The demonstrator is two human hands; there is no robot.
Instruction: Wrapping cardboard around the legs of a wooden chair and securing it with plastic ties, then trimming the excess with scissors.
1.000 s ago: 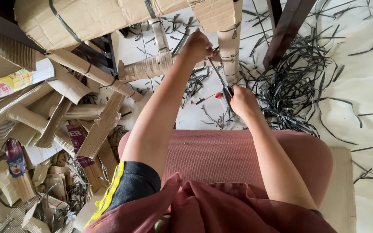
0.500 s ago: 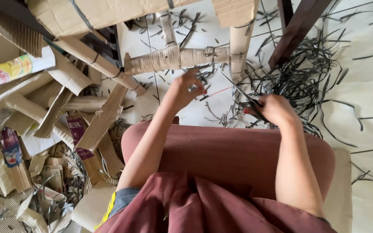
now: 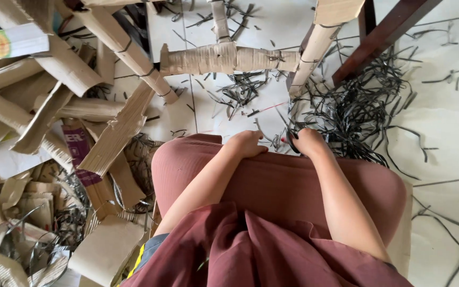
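- Right hand point(image 3: 308, 141) rests curled at the edge of the lap with its fingers through the dark loops of scissors point(image 3: 291, 139); the blades point up and left over the floor, and whether they are open cannot be told.
- Left hand point(image 3: 246, 143) lies loosely closed on the knee, just beside the right; it seems to hold nothing, though the fingers hide the palm.
- Half a second ago both hands were raised toward the roll point(image 3: 229, 57); now they have dropped back to the lap, well apart from it.
- One second ago the left hand was up at the roll and the right worked the scissors just beside it, so the cutting looks paused or finished for this piece.
- That taped cardboard roll sits untouched between two upright cardboard posts point(image 3: 320, 45), in about the same place as before.
- Black strap scraps point(image 3: 362, 111) litter the floor to the right, near the scissors.
- Cardboard pieces point(image 3: 107, 138) pile up at left.
- The view has tilted down, showing more of the lap.
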